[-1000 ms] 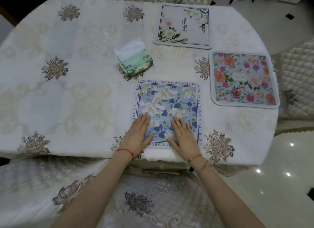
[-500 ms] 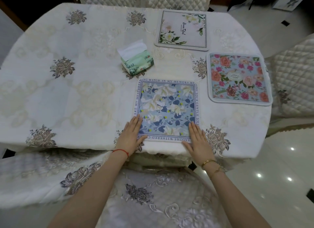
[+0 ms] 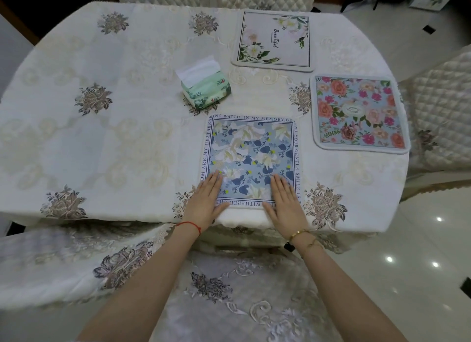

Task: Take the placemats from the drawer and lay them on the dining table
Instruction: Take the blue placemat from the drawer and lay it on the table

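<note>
— Both palms down flat on the blue leaf placemat [image 3: 251, 160], right at the bench's [image 3: 142, 148] near edge. Left hand [image 3: 205, 199] over the near-left corner, fingers together and stretched out.

— Right hand [image 3: 286, 204] same story at the near-right corner, heel of the palm hanging past the mat onto the tablecloth lip. No grip closed on anything, just pressing, fingers fully extended.

— Near border of that mat almost level with the bench edge, very little cloth to spare there.

— Pink rose placemat [image 3: 359, 113] hard against the right edge, apart from the blue one. White floral placemat [image 3: 274, 41] toward the far edge, just beyond the rose one.

— Tissue pack [image 3: 204, 86] mid-bench, close to the blue mat's far-left corner, not touching.

— Whole left half of the bench wide open. Quilted chair [image 3: 438, 117] tucked in at the right.
</note>
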Demonstrator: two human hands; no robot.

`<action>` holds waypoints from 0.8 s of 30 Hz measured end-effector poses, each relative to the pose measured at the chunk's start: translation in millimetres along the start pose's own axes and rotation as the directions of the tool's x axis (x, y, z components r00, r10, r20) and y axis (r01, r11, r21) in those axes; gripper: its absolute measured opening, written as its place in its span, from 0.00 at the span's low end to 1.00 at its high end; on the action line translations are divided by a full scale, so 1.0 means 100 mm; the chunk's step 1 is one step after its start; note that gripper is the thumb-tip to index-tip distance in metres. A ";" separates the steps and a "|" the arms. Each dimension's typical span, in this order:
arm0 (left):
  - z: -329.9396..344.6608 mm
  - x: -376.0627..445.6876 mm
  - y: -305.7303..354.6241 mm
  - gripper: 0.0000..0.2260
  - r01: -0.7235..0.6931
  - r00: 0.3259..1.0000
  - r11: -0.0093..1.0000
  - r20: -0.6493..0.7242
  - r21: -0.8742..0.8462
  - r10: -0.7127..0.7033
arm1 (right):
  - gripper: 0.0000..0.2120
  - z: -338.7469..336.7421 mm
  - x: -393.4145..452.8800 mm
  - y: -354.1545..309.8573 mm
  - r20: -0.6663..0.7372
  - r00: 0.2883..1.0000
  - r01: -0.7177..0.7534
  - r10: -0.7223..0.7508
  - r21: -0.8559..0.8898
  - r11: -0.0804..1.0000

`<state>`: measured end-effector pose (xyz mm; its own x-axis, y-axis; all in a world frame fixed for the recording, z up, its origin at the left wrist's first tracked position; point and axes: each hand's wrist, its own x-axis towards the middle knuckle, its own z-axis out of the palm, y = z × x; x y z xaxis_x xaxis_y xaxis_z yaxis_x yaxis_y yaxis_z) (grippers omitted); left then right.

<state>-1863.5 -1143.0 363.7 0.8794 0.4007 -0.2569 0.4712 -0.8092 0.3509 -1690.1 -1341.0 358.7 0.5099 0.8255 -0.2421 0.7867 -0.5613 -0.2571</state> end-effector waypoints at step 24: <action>-0.61 1.65 -0.28 0.30 -0.051 0.998 0.999 -0.040 -0.017 0.051 | 0.32 -0.54 1.90 0.04 -0.005 0.998 0.061 -0.061 0.025 0.998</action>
<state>-1727.7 -1027.9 366.1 0.9041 0.3762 -0.2026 0.4266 -0.8211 0.3792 -1571.3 -1183.0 361.9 0.4623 0.8586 -0.2214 0.8075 -0.5108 -0.2948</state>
